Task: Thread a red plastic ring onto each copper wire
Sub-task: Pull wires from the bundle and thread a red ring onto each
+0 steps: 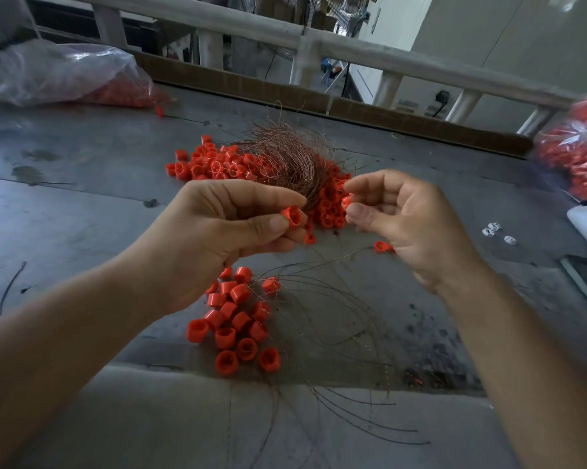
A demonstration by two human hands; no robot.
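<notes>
Left hand (224, 238) has a narrow grip: thumb and forefinger pinch a red ring (294, 216), open end facing us, above the middle of the worktop (65, 204). Right hand (404, 228) is just beside it, thumb and forefinger pinched on a second ring (346, 202). Only a sliver of red shows between the fingertips there, and whether a wire runs through either ring is too fine to tell.

Behind both hands, the copper wire bundle (285, 157) curls over a loose pile of rings (214, 164) toward the far edge, and the hands cover its near end. Below the wrists, a near heap of rings (238, 319) lies with thin wires (339, 336) fanning toward the near edge, some running out of sight.

At the far left corner there's a clear bag (58, 72) of red parts, blurred. At the right edge, another bag (579, 147), blurred too and cut off by the frame.
</notes>
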